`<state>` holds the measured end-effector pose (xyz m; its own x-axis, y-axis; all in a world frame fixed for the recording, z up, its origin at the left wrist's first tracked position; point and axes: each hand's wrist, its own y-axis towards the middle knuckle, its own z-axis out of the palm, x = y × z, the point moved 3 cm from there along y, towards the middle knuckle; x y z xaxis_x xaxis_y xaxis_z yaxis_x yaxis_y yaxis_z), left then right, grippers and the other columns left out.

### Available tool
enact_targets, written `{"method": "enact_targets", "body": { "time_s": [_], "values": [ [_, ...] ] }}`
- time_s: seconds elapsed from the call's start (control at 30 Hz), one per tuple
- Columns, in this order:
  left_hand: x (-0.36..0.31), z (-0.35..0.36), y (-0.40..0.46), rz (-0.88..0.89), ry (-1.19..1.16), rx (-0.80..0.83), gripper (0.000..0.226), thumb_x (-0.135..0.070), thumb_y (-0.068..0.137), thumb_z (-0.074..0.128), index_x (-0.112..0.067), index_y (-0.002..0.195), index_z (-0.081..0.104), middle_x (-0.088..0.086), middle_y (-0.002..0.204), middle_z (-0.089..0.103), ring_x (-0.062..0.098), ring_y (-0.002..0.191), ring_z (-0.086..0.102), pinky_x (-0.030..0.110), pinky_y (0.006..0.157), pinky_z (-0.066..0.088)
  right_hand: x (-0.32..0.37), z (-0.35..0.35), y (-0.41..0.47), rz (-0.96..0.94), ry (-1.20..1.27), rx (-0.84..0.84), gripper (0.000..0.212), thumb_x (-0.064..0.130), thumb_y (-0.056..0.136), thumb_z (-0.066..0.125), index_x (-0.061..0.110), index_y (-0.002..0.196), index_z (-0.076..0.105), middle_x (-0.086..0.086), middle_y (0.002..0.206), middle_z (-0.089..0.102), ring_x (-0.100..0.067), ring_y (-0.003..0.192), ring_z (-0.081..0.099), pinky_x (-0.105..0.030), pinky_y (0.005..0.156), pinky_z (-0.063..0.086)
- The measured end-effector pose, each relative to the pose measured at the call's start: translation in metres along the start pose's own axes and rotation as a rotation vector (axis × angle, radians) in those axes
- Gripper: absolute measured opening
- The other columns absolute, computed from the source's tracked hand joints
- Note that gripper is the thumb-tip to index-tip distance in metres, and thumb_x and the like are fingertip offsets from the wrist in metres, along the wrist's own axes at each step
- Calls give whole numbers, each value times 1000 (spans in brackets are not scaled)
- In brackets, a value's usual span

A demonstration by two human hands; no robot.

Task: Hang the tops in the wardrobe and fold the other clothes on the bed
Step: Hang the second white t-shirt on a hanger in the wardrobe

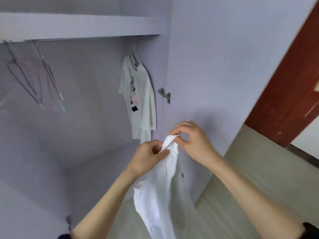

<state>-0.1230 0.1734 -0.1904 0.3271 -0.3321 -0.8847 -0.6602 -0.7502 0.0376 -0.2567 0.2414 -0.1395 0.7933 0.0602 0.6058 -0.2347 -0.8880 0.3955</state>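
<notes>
Both hands, left hand (pixel 148 157) and right hand (pixel 193 140), pinch the white top (pixel 160 195) at its upper edge, raised. Its hem runs out of frame below.

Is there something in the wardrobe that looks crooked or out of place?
Yes. The empty hangers at the left of the rail hang slanted, not straight down. The hung white top sits close against the right wall. Both hands pinch another white garment.

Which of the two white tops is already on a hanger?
The printed top with the striped collar, hanging at the wardrobe's right end. The plain white top is off the rail, pinched at its upper edge by the left hand and right hand.
</notes>
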Motion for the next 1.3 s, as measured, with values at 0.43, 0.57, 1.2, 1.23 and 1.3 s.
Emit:
{"method": "enact_targets", "body": {
  "time_s": [0.43, 0.57, 1.2, 1.23, 1.3],
  "values": [
    [41, -85, 80, -476, -488, -403, 16, -7, 84, 64, 5, 96, 64, 20, 91, 71, 29, 83, 70, 41, 83, 56, -36, 141, 63, 238, 232, 403, 51, 48, 73, 73, 24, 112, 49, 13, 103, 55, -8, 88, 56, -23, 75, 45],
    [45, -115, 103, -474, -531, -508, 18, -5, 82, 64, 6, 97, 63, 17, 84, 72, 27, 74, 71, 42, 83, 54, -39, 149, 111, 49, 114, 233, 15, 24, 92, 55, 10, 94, 57, 2, 79, 58, -23, 73, 57, -31, 66, 40],
    [115, -186, 111, -303, 339, -538, 17, -38, 82, 67, -25, 88, 60, -12, 83, 64, 10, 79, 60, 35, 76, 52, 45, 183, 273, -256, 213, 326, 25, 7, 81, 54, 4, 59, 44, -14, 56, 38, -21, 58, 30, -34, 57, 29],
    [117, -190, 111, -292, 344, -568, 13, -34, 84, 65, -24, 82, 57, -13, 78, 62, 8, 74, 60, 34, 74, 52, 45, 184, 274, -251, 222, 323, 25, 7, 81, 54, 4, 59, 43, -13, 56, 36, -20, 58, 29, -35, 57, 29],
    [120, -201, 112, -288, 330, -577, 14, -31, 85, 65, -29, 82, 51, -17, 78, 58, 2, 71, 57, 25, 70, 48, 46, 188, 277, -226, 243, 317, 26, 6, 81, 54, 6, 58, 41, -6, 53, 32, -17, 57, 27, -33, 56, 26]
  ]
}}
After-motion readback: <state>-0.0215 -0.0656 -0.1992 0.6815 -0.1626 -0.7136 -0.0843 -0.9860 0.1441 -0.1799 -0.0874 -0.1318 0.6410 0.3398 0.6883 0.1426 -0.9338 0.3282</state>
